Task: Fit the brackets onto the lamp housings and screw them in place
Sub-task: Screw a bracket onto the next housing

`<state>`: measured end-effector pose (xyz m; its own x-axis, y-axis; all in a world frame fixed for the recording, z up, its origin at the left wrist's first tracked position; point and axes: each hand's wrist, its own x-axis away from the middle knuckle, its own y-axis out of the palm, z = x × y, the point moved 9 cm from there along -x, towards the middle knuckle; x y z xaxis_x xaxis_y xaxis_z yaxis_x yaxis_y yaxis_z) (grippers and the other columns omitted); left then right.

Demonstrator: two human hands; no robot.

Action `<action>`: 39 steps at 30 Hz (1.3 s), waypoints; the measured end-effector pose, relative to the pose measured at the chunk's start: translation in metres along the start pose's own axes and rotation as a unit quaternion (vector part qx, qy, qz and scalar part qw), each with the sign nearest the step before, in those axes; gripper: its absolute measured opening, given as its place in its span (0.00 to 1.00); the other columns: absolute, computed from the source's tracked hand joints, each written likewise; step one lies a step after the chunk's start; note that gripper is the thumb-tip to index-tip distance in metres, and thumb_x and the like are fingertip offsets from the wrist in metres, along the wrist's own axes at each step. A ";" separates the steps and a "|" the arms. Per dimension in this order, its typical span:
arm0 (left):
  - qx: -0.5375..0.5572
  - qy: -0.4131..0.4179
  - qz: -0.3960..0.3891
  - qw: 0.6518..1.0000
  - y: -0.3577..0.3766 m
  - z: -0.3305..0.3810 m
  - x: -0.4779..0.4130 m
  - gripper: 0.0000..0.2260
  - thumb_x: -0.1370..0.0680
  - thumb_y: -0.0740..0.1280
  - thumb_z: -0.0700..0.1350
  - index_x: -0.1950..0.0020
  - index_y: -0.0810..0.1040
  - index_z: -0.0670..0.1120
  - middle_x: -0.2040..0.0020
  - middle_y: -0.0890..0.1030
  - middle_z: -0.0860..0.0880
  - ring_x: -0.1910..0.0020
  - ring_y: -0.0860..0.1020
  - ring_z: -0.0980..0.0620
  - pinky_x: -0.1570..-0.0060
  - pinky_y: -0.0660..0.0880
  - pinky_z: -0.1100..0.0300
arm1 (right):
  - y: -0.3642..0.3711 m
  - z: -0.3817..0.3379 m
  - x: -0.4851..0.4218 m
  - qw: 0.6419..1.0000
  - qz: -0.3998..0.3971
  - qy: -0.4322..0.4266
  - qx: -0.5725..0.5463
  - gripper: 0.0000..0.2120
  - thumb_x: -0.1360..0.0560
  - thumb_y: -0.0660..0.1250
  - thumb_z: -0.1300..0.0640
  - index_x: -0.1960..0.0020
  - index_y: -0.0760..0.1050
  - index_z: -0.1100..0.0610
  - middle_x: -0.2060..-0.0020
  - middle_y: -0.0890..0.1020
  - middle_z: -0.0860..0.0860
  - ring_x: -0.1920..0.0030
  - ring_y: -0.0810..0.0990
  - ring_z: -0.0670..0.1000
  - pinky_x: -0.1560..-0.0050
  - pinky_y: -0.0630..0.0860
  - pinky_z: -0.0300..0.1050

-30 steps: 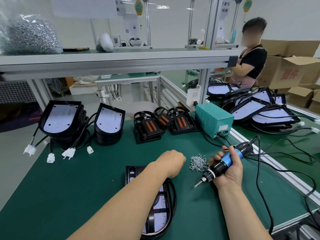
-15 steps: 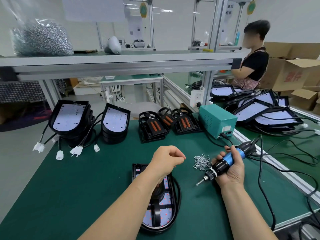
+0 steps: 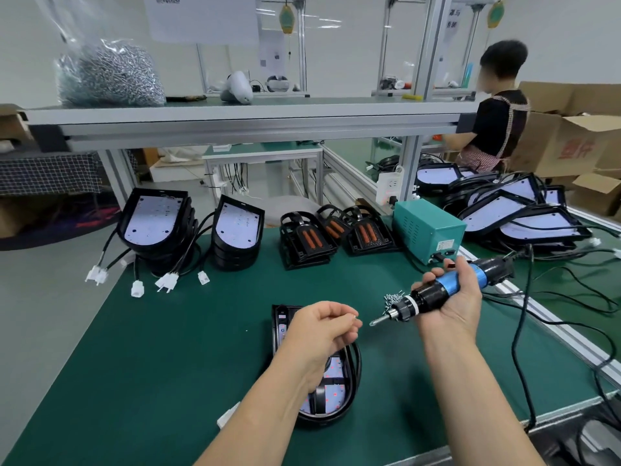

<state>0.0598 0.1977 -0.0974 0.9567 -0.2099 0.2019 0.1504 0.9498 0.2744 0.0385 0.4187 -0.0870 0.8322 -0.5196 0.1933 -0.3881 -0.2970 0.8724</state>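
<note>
Green bench mat (image 3: 168, 348) is filling the lower frame, with the lamp housing (image 3: 336, 391) lying at lower centre, partly under the left hand (image 3: 322, 327), and the screw pile (image 3: 393, 296) sitting just beside the screwdriver (image 3: 428, 295). Risk, as I am judging it: the screw (image 3: 355, 317) is tiny and could be slipping off the bit (image 3: 378, 320) or dropping into the housing, since hand and bit are meeting in mid-air. Left thumb and forefinger are pinching that screw, other fingers curled, and the right hand (image 3: 460, 307) is wrapping fully round the screwdriver, bit pointing at the screw but just apart.
</note>
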 end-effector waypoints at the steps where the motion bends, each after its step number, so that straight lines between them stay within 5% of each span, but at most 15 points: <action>1: 0.019 -0.005 -0.004 1.000 0.000 -0.002 0.004 0.05 0.22 0.67 0.29 0.54 0.81 0.36 0.61 0.84 0.43 0.64 0.81 0.53 0.61 0.79 0.65 | 0.005 -0.001 0.007 1.000 0.000 -0.004 -0.001 0.08 0.24 0.71 0.51 0.57 0.74 0.52 0.69 0.76 0.46 0.72 0.76 0.45 0.65 0.69 0.37; 6: 0.110 -0.034 -0.015 0.993 0.001 -0.008 0.020 0.05 0.23 0.66 0.28 0.53 0.81 0.35 0.59 0.84 0.40 0.62 0.83 0.51 0.61 0.79 0.65 | 0.024 -0.007 0.033 0.999 0.003 -0.033 0.009 0.08 0.24 0.72 0.51 0.56 0.74 0.52 0.70 0.77 0.46 0.71 0.76 0.45 0.70 0.71 0.35; 12: 0.181 -0.050 -0.015 0.982 -0.001 -0.008 0.031 0.06 0.23 0.66 0.27 0.54 0.81 0.34 0.59 0.84 0.39 0.65 0.82 0.52 0.63 0.80 0.65 | 0.032 -0.012 0.045 0.997 -0.008 -0.070 0.043 0.13 0.24 0.72 0.51 0.44 0.72 0.52 0.69 0.78 0.47 0.70 0.77 0.46 0.71 0.72 0.36; 39: 0.186 -0.026 0.055 0.981 -0.009 -0.010 0.049 0.06 0.24 0.67 0.26 0.55 0.81 0.34 0.58 0.84 0.38 0.64 0.83 0.52 0.62 0.80 0.65 | 0.032 -0.009 0.058 0.993 -0.027 -0.104 0.051 0.20 0.26 0.75 0.52 0.38 0.73 0.54 0.69 0.78 0.48 0.70 0.78 0.47 0.69 0.75 0.38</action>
<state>0.1075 0.1817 -0.0995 0.9467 -0.1312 0.2943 -0.0635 0.8194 0.5697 0.0778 0.3869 -0.0440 0.7568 -0.6524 0.0412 -0.3919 -0.4024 0.8274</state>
